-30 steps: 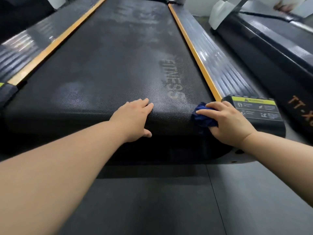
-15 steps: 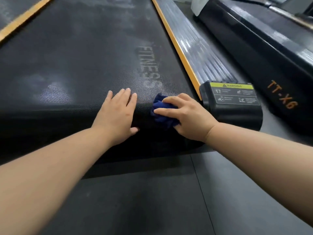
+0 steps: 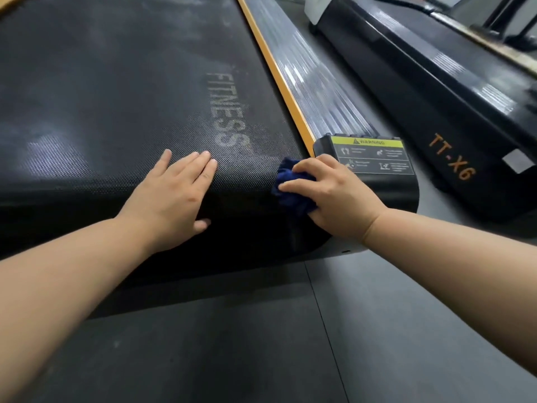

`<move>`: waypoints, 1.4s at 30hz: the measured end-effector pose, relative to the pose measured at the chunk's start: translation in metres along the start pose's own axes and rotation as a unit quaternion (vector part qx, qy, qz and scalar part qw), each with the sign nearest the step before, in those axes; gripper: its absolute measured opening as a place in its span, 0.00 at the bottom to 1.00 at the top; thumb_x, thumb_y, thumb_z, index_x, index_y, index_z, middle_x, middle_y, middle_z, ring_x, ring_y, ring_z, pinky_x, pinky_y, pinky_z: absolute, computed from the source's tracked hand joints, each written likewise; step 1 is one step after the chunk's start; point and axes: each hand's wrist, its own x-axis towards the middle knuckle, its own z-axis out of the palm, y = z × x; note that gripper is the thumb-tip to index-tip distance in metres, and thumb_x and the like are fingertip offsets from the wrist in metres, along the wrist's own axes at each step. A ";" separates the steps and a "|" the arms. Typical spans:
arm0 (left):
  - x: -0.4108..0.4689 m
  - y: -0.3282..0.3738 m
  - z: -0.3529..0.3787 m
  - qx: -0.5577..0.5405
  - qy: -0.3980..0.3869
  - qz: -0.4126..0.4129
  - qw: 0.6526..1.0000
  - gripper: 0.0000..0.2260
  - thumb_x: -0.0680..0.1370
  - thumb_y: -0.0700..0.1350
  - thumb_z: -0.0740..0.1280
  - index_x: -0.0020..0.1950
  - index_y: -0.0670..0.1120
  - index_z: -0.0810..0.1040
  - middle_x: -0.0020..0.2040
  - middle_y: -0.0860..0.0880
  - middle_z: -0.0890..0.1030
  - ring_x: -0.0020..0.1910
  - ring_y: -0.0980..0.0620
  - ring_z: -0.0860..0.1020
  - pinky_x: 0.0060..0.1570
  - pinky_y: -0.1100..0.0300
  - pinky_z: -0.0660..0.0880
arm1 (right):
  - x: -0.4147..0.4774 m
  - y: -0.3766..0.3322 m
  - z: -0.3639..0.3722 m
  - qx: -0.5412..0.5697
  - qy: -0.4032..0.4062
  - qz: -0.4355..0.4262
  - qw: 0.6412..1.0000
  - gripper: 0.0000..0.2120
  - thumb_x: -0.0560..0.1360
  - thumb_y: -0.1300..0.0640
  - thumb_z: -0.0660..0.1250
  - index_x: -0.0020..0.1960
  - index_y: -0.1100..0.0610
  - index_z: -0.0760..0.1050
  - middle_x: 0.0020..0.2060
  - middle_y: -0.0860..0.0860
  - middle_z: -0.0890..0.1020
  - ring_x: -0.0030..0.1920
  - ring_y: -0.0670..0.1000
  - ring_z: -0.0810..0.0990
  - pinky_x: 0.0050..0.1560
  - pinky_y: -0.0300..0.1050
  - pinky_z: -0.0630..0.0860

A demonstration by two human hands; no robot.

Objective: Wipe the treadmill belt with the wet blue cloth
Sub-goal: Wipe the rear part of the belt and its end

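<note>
A dark grey floor (image 3: 261, 344) fills the near view, with a thin seam running across it. The left hand (image 3: 171, 205) lies flat on the near edge of the belt (image 3: 116, 97), fingers straight and close together, thumb down on the curved end. The right hand (image 3: 334, 199) curls its fingers over the bunched blue cloth (image 3: 293, 193) and presses it to the belt's near right corner, just beside a black cap (image 3: 392, 190). Most of the cloth is hidden under the fingers, so its shape and any long side cannot be told. Below the hands the belt's rounded end is lost in shadow. The belt's long axis runs away from the person, leaning left in the view, with the word FITNESS lying along it; its far end and left edge are cut off. The small print on the cap's label (image 3: 374, 158) cannot be read. An orange strip (image 3: 279, 82) and a ribbed rail (image 3: 313, 77) border the belt on the right. Past them a second machine (image 3: 436, 91), marked TT-X6, is blurred
</note>
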 end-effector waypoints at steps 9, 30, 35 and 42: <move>0.001 -0.011 0.008 -0.065 0.031 0.020 0.997 0.48 0.57 0.53 0.82 0.70 0.34 0.68 0.69 0.36 0.71 0.67 0.37 0.71 0.66 0.40 0.66 | 0.010 -0.015 0.027 -0.026 -0.046 -0.105 0.993 0.17 0.68 0.56 0.59 0.52 0.55 0.79 0.55 0.59 0.78 0.45 0.61 0.75 0.43 0.54 0.76; -0.003 -0.010 0.008 -0.065 0.040 0.018 0.997 0.47 0.58 0.52 0.81 0.69 0.33 0.68 0.68 0.35 0.71 0.66 0.36 0.71 0.65 0.41 0.67 | -0.017 -0.015 0.032 -0.203 -0.038 -0.115 0.972 0.12 0.68 0.60 0.56 0.33 0.53 0.76 0.43 0.51 0.76 0.44 0.56 0.71 0.40 0.49 0.65; -0.003 -0.007 0.004 -0.092 0.020 0.003 0.996 0.47 0.57 0.52 0.82 0.70 0.35 0.68 0.69 0.37 0.71 0.67 0.37 0.71 0.66 0.42 0.65 | -0.008 -0.048 0.031 -0.077 -0.037 -0.046 0.995 0.13 0.66 0.55 0.56 0.43 0.54 0.78 0.42 0.56 0.76 0.38 0.58 0.72 0.33 0.48 0.71; -0.001 -0.018 0.009 -0.130 0.028 0.024 0.991 0.45 0.60 0.53 0.80 0.71 0.38 0.68 0.70 0.39 0.70 0.69 0.40 0.69 0.68 0.43 0.64 | -0.001 -0.122 0.069 0.335 0.330 0.685 0.557 0.11 0.71 0.59 0.68 0.52 0.51 0.71 0.48 0.54 0.78 0.47 0.55 0.78 0.50 0.45 0.75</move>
